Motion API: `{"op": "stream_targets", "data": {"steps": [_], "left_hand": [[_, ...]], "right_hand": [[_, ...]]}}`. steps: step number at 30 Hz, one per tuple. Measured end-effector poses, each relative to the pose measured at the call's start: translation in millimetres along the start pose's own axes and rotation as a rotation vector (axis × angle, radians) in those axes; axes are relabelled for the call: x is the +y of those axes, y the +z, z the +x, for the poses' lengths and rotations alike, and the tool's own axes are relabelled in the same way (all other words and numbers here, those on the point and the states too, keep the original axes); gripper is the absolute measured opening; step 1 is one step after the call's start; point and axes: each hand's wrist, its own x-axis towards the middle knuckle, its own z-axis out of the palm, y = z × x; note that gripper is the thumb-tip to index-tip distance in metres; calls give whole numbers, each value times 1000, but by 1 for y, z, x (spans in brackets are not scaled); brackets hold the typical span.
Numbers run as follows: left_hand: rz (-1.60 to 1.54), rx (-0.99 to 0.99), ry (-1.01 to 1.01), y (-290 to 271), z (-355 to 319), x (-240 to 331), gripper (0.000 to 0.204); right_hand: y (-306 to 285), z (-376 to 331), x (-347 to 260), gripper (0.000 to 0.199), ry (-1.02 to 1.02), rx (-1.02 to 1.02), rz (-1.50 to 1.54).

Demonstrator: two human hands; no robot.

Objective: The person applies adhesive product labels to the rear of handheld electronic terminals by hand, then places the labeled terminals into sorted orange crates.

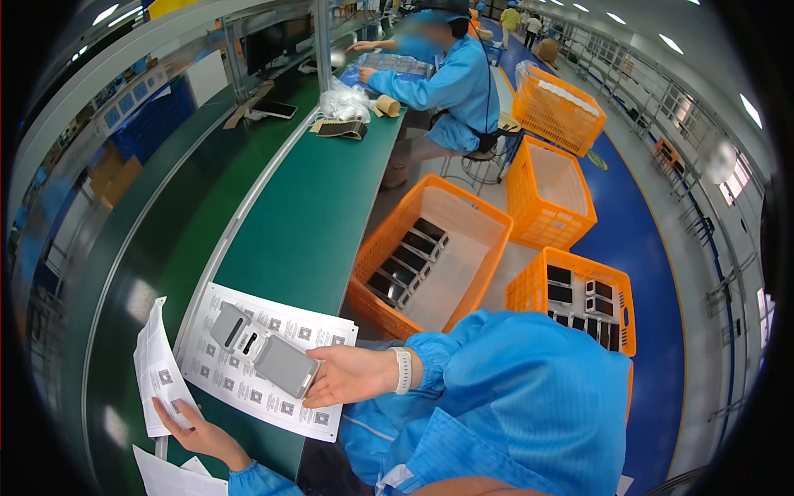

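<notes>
A grey handheld terminal (285, 364) with an open compartment lies tilted over a white sheet printed with square codes (223, 387). My right hand (351, 376) is closed on the device's near right end, thumb at its edge and fingers along its lower end. To the left, my left hand (198, 434) has its fingers stretched apart against a second code sheet (155, 372), which curves upward from the bench. Whether any finger grips that paper from behind cannot be seen.
The green bench (298, 223) runs away from me. Right of it stands an orange crate (475, 285) with several devices, and another crate (624, 310) with more. A co-worker in blue (467, 83) sits at the far end, near plastic bags (347, 101).
</notes>
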Motion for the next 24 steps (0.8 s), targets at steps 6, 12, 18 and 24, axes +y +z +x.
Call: {"op": "stream_targets", "data": {"steps": [6, 12, 18, 24], "left_hand": [[-31, -24, -35, 0, -3, 13, 46], [-80, -39, 70, 0, -6, 9, 48], [-170, -189, 182, -11, -23, 21, 54], [-258, -381, 256, -13, -33, 34, 59]], "right_hand": [[10, 6, -12, 69, 27, 24, -171], [27, 3, -2, 61, -86, 68, -389], [85, 8, -13, 40, -1117, -298, -1907], [116, 79, -23, 50, -1580, -394, -2341]]}}
